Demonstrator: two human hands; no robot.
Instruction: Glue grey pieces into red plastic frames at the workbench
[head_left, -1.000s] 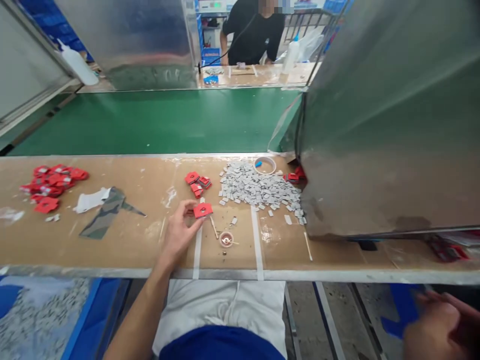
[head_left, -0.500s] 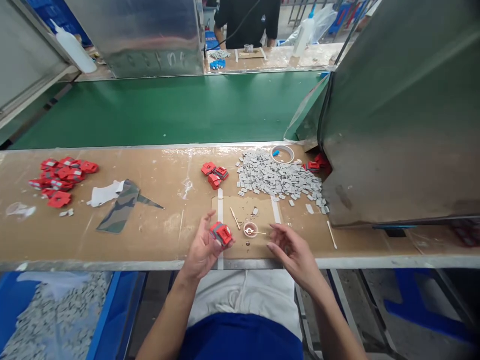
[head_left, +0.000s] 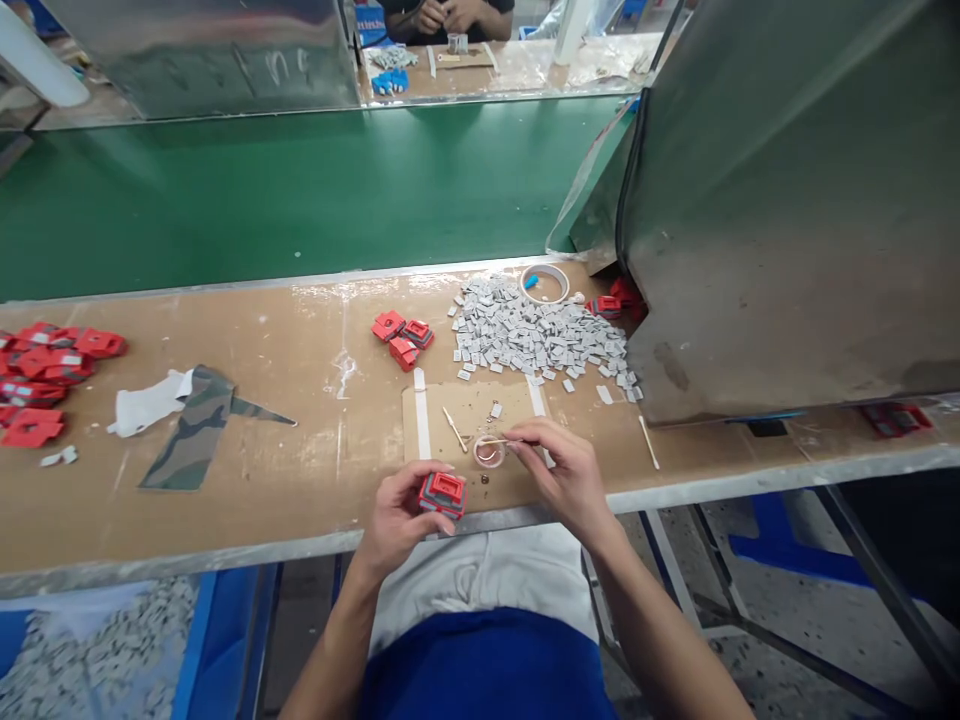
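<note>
Spanning the foreground, the counter [head_left: 225,480] carries a grey chip pile [head_left: 536,340]. Left hand [head_left: 397,515] grasps the red part [head_left: 442,492] at the near edge; right hand [head_left: 566,475] pinches a thin stick [head_left: 504,441] over the small cup [head_left: 489,452]. A nudge could tip the cup, spilling its contents.

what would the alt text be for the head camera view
A person's left hand holds a red plastic part at the near edge of a brown workbench, while the right hand holds a thin stick over a small round dish. A pile of grey chips and more red parts lie behind.
</note>
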